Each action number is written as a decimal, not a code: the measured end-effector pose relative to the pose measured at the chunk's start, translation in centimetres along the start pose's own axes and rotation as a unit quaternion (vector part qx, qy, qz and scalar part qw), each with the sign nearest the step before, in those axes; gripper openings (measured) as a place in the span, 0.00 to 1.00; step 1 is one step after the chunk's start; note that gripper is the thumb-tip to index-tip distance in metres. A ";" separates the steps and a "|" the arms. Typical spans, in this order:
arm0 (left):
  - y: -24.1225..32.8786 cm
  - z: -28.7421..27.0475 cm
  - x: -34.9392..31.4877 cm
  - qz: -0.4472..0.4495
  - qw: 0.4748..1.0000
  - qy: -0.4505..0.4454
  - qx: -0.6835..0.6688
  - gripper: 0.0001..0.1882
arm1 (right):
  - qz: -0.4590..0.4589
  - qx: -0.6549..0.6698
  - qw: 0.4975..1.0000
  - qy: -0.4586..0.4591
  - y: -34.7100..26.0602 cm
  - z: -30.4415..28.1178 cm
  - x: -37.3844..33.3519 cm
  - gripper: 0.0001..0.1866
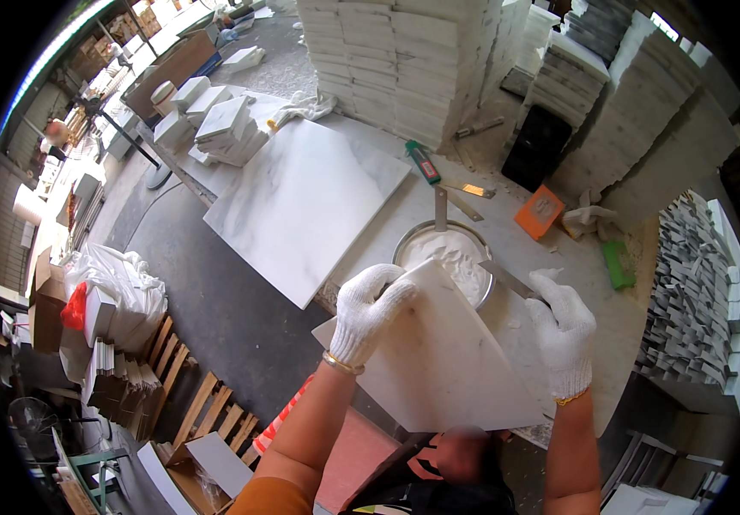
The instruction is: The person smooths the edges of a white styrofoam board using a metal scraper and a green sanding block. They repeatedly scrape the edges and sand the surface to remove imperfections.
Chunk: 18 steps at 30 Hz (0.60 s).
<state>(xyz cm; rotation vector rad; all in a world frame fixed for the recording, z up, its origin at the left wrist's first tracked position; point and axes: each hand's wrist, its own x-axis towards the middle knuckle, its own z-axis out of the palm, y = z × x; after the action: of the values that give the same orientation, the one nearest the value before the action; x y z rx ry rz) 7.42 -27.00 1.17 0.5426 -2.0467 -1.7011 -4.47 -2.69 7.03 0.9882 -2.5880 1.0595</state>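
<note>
White knit gloves cover both hands. My left hand [368, 311] grips the upper left edge of a white marble tile [451, 356], which is tilted up in front of me. In my right hand [565, 330] is a putty knife [509, 279], its blade pointing left over the rim of a round metal bowl [399, 249]. White paste [449, 257] fills the bowl, and a second flat metal blade [440, 209] stands in it at the far side. Beyond my left hand, another marble tile [310, 202] lies flat, overhanging the table's left edge.
On the table [516, 249] lie a green-and-red tool [423, 161], a flat scraper [466, 204], an orange block [539, 212], a green block [618, 263] and a black object [537, 148]. Tall tile stacks [387, 60] stand behind. Wooden pallets [215, 412] are at lower left.
</note>
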 end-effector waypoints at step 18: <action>-1.0 0.2 -0.1 0.027 0.998 0.058 0.006 0.17 | 0.018 0.114 0.992 -0.054 -1.8 1.4 -8.9 0.10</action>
<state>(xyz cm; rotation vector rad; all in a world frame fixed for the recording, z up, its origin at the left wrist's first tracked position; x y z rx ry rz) 7.49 -26.97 0.10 0.5713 -1.9725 -1.5893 3.59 0.01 3.60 1.0799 -2.6212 1.3722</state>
